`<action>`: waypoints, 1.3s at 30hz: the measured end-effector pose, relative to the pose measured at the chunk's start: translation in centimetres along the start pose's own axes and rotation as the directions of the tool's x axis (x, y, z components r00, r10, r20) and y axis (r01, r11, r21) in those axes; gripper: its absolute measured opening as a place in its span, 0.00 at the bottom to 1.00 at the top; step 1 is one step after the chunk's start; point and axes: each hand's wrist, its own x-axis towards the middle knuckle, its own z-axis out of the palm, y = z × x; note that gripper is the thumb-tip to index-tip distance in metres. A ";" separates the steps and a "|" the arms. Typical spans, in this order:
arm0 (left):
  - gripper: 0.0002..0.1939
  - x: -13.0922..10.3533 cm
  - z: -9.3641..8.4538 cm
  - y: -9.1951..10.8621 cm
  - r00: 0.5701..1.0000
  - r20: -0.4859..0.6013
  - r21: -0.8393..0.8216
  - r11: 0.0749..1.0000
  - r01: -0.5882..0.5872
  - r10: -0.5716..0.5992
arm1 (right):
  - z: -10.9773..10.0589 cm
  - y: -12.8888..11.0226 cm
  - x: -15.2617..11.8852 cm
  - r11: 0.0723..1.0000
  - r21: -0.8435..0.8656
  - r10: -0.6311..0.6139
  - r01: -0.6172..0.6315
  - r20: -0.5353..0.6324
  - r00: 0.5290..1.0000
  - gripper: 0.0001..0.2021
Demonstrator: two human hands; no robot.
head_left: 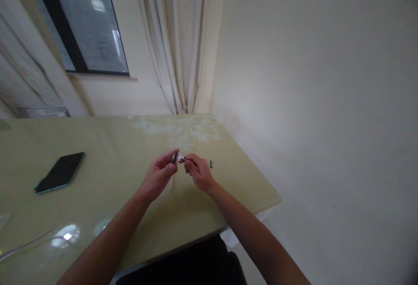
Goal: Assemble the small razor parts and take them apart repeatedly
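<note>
Spreading across the lower left, a glossy table (130,141) is bordered by a window (88,19) and curtain (174,37), upper left, and a wall (310,80), right. Near the centre, a dark strip (175,158) is pinched by the nearly closed left hand (157,175), a thin item (196,167) by the curled right hand (201,175), a pale piece (180,159) between them.

From where I stood, the person's left grip (156,175) and right grip (200,174) were over the bench (244,185), an item (180,159) between them. Just right of the right grip, a loose piece (210,164) lay on the bench; a tablet (61,172) lay well left. Beyond the far edge hung a curtain (179,37), right of a window (89,24).
</note>
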 end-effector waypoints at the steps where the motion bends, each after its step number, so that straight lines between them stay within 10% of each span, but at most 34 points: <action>1: 0.28 -0.2 0.0 -0.3 1.000 -0.005 -0.018 1.000 0.006 -0.007 | 0.2 0.2 -0.3 1.000 -0.007 0.004 -0.004 -0.017 1.000 0.19; 39: 0.27 -2.4 0.3 -1.0 0.998 0.021 -0.013 0.998 0.057 -0.057 | 0.9 -0.6 -3.1 0.988 -0.146 -0.055 0.041 -0.096 0.994 0.17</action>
